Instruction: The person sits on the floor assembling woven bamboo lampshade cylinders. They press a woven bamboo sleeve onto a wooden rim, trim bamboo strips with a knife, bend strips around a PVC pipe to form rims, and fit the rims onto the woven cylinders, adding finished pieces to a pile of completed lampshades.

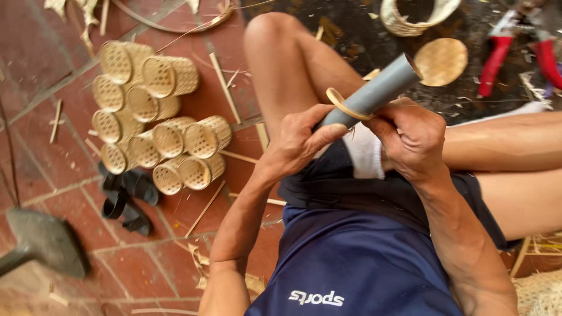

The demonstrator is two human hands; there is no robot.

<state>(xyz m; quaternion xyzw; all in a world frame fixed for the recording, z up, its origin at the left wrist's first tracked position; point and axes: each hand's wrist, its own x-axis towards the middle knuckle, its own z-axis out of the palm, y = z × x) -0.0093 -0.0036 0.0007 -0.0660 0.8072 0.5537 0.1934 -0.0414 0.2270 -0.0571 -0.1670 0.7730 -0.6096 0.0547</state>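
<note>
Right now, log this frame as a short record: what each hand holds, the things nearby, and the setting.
left hand: grip closed around the lower end of the grey tube
right hand: on the tube, at the thin bamboo strip ring looped round it
woven round disc: beyond the tube's far end
small woven baskets: piled on their sides, to the person's left
red-handled tool: lying top right
floor: red tiles with bamboo scraps

Basket-weaving workshop: woven baskets (158, 117), bamboo strips (225, 88)
</note>
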